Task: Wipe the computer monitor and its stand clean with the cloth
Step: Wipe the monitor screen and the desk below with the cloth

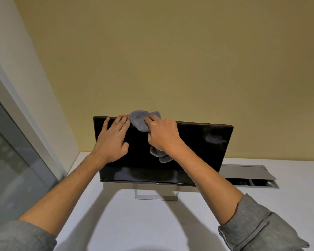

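Observation:
A black computer monitor [198, 147] stands on a silver open-frame stand [156, 195] on a white desk [134, 223]. My right hand [163, 136] grips a grey cloth [140, 120], bunched over the monitor's top edge left of centre; a loose end of the cloth hangs below my wrist against the dark screen. My left hand [112, 140] lies flat on the upper left of the screen with straight fingers, its fingertips at the top edge right beside the cloth.
A yellow wall [170, 60] rises close behind the monitor. An open grey cable hatch [248, 176] is set into the desk at the back right. A glass panel with a white frame [16, 160] runs along the left.

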`<state>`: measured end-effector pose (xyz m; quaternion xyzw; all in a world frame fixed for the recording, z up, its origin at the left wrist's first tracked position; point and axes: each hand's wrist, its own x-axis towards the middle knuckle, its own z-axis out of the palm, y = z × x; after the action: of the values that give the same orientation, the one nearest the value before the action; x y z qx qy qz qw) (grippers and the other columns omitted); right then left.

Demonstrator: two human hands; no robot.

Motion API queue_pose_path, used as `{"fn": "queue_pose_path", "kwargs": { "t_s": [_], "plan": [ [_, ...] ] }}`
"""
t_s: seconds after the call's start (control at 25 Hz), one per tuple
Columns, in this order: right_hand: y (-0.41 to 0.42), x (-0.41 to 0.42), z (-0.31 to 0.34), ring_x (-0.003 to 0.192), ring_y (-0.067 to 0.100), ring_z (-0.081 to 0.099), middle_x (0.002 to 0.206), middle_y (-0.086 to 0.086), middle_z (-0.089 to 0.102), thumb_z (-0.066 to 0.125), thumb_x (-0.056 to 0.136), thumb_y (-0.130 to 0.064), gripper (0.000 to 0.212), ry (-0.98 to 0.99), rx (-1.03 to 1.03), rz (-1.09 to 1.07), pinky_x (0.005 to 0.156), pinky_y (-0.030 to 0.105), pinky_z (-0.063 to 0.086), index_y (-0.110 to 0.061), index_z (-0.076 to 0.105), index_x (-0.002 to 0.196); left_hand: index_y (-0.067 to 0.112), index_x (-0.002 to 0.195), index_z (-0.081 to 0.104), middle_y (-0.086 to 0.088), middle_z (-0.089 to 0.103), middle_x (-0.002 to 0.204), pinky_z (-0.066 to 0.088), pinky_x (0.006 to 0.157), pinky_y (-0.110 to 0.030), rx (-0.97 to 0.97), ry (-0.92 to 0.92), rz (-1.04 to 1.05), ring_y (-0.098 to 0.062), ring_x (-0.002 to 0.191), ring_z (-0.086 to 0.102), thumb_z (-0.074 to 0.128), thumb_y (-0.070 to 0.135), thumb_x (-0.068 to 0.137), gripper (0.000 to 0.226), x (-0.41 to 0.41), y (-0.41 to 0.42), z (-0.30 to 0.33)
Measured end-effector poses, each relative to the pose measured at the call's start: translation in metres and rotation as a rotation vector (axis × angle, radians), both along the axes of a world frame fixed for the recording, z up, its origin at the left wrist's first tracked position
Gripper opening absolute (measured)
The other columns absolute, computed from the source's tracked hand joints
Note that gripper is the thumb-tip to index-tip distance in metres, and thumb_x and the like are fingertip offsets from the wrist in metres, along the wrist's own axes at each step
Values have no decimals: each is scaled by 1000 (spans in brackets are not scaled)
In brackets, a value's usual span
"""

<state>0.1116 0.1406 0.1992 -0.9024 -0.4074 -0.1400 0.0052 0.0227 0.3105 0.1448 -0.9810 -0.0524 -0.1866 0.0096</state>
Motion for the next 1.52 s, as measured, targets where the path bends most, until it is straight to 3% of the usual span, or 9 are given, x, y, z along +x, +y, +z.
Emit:
{"fn": "queue_pose_path", "kwargs": {
  "t_s": [0.6,0.8,0.92,1.08,1.16,1.32,1.4,1.52],
  "plan": [
    [-177,76,-28,89,30,62,150,-6,35,48,92,-20,60,-66,29,-201,59,32,33,-26,29,149,14,157,12,-3,11,164,0,121,-49,19,40,-9,-16,151,5,56,25,83,86,46,-93,2],
    [-221,92,-31,83,31,63,149,-6,37,47,93,-21,56,-69,34,-265,57,32,33,-27,33,147,13,157,11,-4,9,164,1,121,-50,17,33,-1,-15,151,3,55,25,84,86,54,-105,3],
    [-237,99,-20,89,33,64,143,-2,46,43,95,-22,50,1,60,-331,62,33,35,-28,38,144,13,157,11,-4,9,164,2,121,-50,21,27,-4,-16,151,3,54,25,84,86,55,-109,4],
    [-256,106,-1,99,33,61,133,-2,55,42,89,-18,48,60,295,-395,70,35,38,-29,49,135,14,157,10,-3,8,165,2,121,-51,33,34,3,-16,151,2,54,26,83,87,54,-101,5],
    [-257,107,7,107,33,59,142,-2,48,41,89,-19,51,52,308,-398,75,39,42,-31,44,139,15,157,7,-3,5,165,0,121,-51,48,47,16,-15,151,0,54,27,84,88,53,-93,5],
    [-238,99,6,123,31,53,160,-4,23,42,90,-25,59,214,116,-324,88,42,46,-34,32,148,14,157,7,-3,6,164,1,121,-52,63,47,15,-15,151,1,47,31,82,87,49,-76,8],
    [-226,91,-2,111,31,59,153,-5,35,45,86,-24,58,224,76,-294,77,38,45,-29,36,143,14,157,8,-3,7,164,1,121,-52,66,43,11,-15,151,2,46,31,80,87,47,-67,8],
    [-212,84,-6,87,32,60,121,1,59,51,79,-21,48,196,117,-309,64,32,35,-19,45,126,14,157,10,-4,9,164,2,121,-52,72,43,19,-15,150,3,53,28,82,88,42,-50,6]
  ]
}}
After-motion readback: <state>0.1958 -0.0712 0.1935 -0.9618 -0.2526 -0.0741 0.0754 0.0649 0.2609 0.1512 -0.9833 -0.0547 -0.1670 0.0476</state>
